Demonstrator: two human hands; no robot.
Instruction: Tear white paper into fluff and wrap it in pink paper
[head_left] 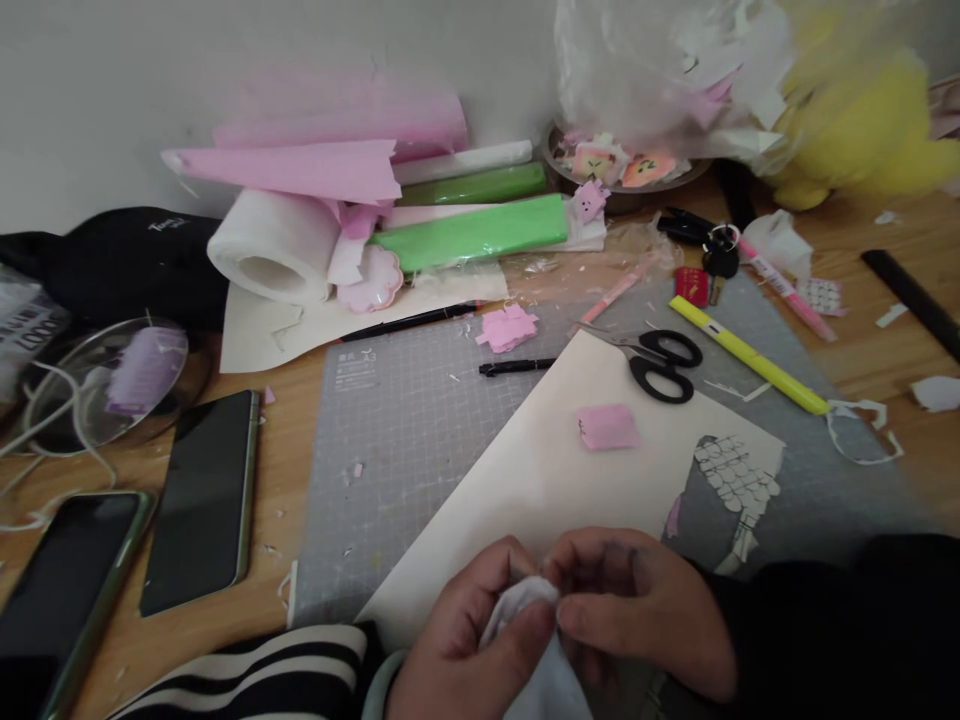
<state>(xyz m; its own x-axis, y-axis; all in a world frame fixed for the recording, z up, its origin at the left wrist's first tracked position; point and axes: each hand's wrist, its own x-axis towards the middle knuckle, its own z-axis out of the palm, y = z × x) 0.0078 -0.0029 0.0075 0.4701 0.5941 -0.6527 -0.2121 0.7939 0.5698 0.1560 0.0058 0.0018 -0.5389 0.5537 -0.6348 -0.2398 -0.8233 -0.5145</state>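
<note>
At the bottom centre, my left hand (480,640) is closed on a thin, pale bluish-white sheet (544,670), soft-looking and folded; I cannot tell whether it is paper or cloth. My right hand (637,610) is beside it, fingers curled together, thumb tip by the sheet's upper edge. What lies between its fingertips is hidden. Under and beyond the hands is a large cream sheet of paper (517,470), on which lie a small pink paper piece (607,427) and black-handled scissors (660,365). Right of them is a paper scrap with drawn outlines (739,475).
A grey cutting mat (390,430) bears a pink cutout (508,328), a black pen (517,367) and a yellow marker (750,355). Two phones (202,500) lie left. Behind are a white roll (274,245), green packets (480,232), a bowl (559,165) of cutouts and keys (720,262).
</note>
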